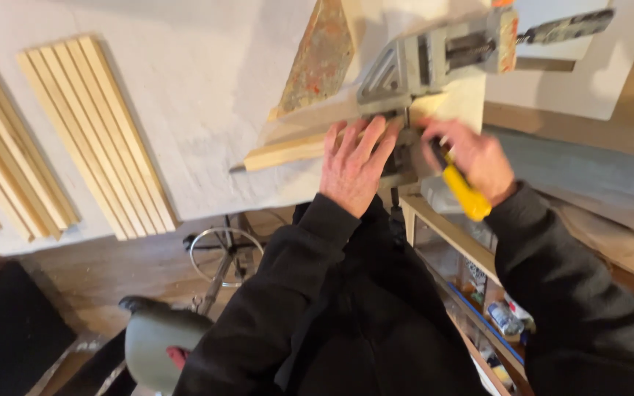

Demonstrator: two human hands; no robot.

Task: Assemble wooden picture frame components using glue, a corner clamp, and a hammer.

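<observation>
Wooden strip (pixel 288 152) could shift under the grey clamp (pixel 423 62).
Left hand (pixel 354 165) presses flat, fingers spread; right hand (pixel 471 158) grips yellow-handled tool (pixel 462 192), which might slip.

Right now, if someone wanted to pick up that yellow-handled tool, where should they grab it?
Probably by the yellow handle itself, coming from its free lower end. The right hand already wraps its upper part, and the working tip is hidden at the grey metal clamp, so the protruding handle is the only clear grip. The left hand lies flat on the wooden strip.
</observation>
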